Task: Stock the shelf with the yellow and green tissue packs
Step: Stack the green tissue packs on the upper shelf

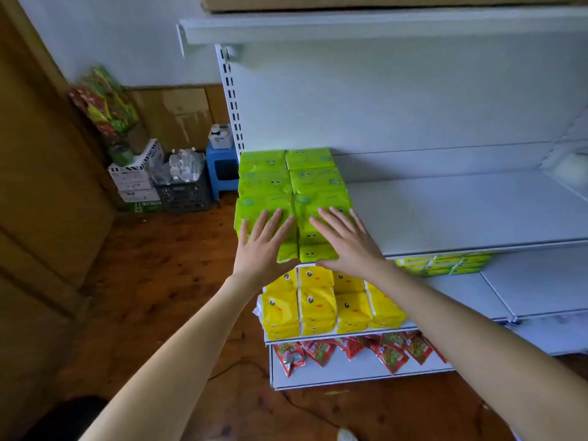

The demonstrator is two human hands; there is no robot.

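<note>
Green packs (pixel 288 179) stacked in two columns at the left end of the white shelf (pixel 461 211); the left hand (pixel 264 246) and right hand (pixel 346 243) rest flat on the front packs, fingers straight and spread (palms down, one hand per column). Yellow packs (pixel 321 303) stand on the tier below, above red bags (pixel 391 351).

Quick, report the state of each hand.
Left hand: open, fingers straight, flat on the green tissue packs, holding nothing.
Right hand: open, fingers spread, flat on the same packs, holding nothing.
</note>
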